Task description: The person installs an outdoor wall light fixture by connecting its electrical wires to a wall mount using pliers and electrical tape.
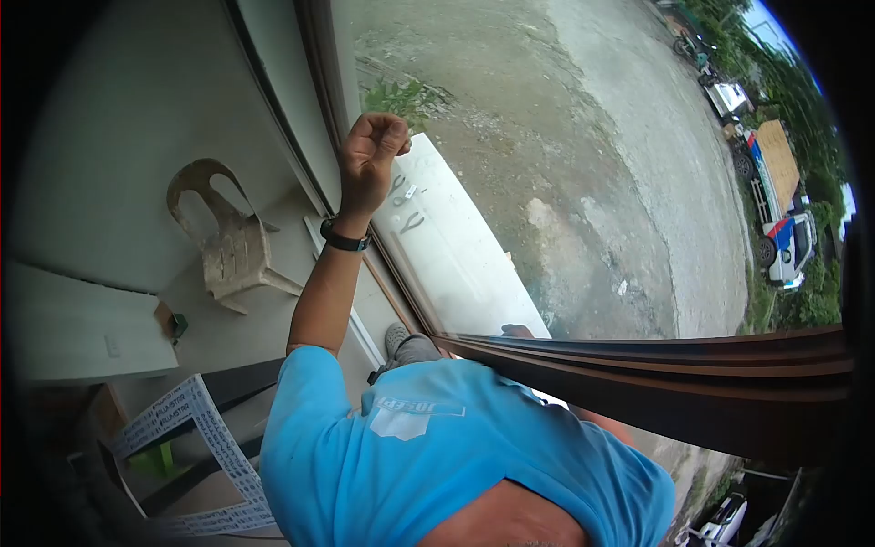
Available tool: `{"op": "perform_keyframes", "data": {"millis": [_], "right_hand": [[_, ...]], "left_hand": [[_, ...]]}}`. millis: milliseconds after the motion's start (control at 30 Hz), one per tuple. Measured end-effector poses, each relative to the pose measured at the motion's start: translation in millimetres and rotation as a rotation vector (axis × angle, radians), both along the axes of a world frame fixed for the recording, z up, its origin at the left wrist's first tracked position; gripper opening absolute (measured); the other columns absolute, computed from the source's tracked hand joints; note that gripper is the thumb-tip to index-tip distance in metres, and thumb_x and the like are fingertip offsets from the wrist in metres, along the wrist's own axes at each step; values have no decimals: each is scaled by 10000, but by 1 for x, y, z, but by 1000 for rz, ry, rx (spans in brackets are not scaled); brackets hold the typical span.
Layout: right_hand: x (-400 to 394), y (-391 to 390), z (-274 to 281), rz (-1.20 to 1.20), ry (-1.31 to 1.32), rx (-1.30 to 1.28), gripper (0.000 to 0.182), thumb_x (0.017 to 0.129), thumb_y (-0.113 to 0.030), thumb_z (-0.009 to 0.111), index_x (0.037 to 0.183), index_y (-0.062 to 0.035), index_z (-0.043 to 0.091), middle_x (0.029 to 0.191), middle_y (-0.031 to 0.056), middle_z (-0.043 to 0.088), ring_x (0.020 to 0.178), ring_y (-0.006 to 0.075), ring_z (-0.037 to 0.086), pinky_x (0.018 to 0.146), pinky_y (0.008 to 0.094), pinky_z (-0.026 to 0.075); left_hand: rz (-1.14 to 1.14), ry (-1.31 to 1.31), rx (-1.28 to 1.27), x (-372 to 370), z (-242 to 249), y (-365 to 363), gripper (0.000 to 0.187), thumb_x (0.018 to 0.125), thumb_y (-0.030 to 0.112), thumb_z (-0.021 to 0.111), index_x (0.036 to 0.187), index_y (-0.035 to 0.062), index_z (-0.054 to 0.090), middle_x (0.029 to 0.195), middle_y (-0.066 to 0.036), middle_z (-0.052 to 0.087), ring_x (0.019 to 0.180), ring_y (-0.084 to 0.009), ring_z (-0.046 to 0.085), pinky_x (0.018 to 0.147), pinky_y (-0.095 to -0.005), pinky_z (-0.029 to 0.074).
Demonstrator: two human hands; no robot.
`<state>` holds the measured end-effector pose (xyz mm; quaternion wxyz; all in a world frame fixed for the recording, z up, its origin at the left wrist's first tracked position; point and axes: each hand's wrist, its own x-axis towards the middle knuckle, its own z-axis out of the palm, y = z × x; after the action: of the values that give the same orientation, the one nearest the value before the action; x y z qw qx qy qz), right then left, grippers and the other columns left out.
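Observation:
My left hand (372, 153) is raised in front of the window pane, a dark watch (344, 235) on its wrist. Its fingers are curled in with the thumb pressed against them; whatever they may hold is hidden. Beside it stands the upright window frame (321, 100). Beyond the glass, pliers (413, 221) and other small hand tools lie on a long white board (465, 264). At the lower dark brown frame, part of my right hand (518, 331) appears through the glass, dark and mostly hidden, so its fingers cannot be made out.
A dirty plastic armchair (232, 246) stands on the left. Below it is a dark frame with printed tape (219, 438). The brown window rail (656, 369) runs across the right. Outside are concrete ground (629, 182) and a parked truck (784, 242).

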<state>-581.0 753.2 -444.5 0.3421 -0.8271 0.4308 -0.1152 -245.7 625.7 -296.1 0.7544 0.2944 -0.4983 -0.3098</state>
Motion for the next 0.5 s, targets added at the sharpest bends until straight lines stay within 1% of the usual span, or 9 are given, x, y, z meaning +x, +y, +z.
{"op": "perform_keyframes", "data": {"millis": [233, 267, 300, 333, 367, 400, 433, 467, 500], "right_hand": [[-83, -12, -3, 604, 93, -160, 275, 958, -216, 719, 1178, -51, 724, 1076, 162, 741, 1031, 328, 694, 928, 462, 542], [-103, -12, -5, 659, 98, -177, 270, 956, -210, 721, 1172, -49, 726, 1072, 162, 741, 1027, 328, 695, 924, 463, 543], [-105, -14, -27, 616, -29, -25, 221, 928, -181, 711, 1092, -40, 760, 992, 210, 750, 967, 381, 709, 860, 475, 560], [-100, -13, -16, 673, -57, -101, 214, 890, -110, 704, 1092, -56, 750, 1032, 210, 744, 964, 378, 706, 836, 452, 562], [-105, -25, -51, 701, -137, -39, 230, 854, -57, 682, 1077, -67, 739, 1041, 201, 735, 969, 385, 699, 831, 444, 561], [-101, -27, -56, 695, -176, 6, 226, 830, -66, 684, 1051, -65, 735, 998, 187, 727, 971, 406, 693, 839, 475, 559], [-100, -33, -42, 788, -3, -108, 280, 834, -115, 710, 1110, -66, 708, 1072, 218, 691, 1046, 440, 658, 885, 507, 550], [-99, -35, -46, 744, 50, -55, 493, 834, -161, 731, 1300, -75, 598, 1258, 268, 590, 1143, 477, 606, 948, 526, 537], [-99, -36, -52, 749, 13, -129, 630, 837, -165, 731, 1385, -26, 454, 1311, 292, 521, 1161, 493, 592, 971, 530, 534]], "left_hand": [[163, -88, -26, -92, 37, 88, 182, 1055, 238, 672, 1061, 56, 673, 908, 3, 674, 848, -69, 626, 787, -256, 536], [185, -78, -52, -107, 41, 108, 219, 1063, 274, 658, 1067, 56, 674, 906, -2, 673, 848, -76, 629, 788, -261, 533], [183, -73, -73, -127, 41, 123, 257, 1070, 311, 643, 1073, 56, 676, 903, -8, 672, 848, -83, 633, 789, -266, 531], [217, -47, -80, -143, 40, 138, 293, 1075, 345, 623, 1078, 57, 677, 902, -10, 672, 846, -91, 637, 786, -269, 529], [225, -24, -83, -160, 35, 157, 330, 1081, 379, 603, 1083, 58, 678, 901, -12, 672, 844, -98, 640, 783, -272, 526], [214, -2, -87, -176, 32, 170, 367, 1086, 413, 583, 1089, 59, 679, 900, -14, 673, 842, -105, 644, 781, -275, 524], [243, 5, -87, -188, 29, 181, 427, 1078, 475, 572, 1067, 67, 698, 881, -13, 693, 818, -98, 667, 790, -285, 544], [289, 15, -82, -200, 23, 192, 431, 1084, 478, 555, 1067, 73, 699, 893, -21, 692, 822, -104, 664, 789, -288, 541], [287, 57, -54, -208, 15, 201, 434, 1084, 480, 552, 1071, 71, 697, 907, -24, 689, 829, -117, 662, 780, -295, 542]]}}
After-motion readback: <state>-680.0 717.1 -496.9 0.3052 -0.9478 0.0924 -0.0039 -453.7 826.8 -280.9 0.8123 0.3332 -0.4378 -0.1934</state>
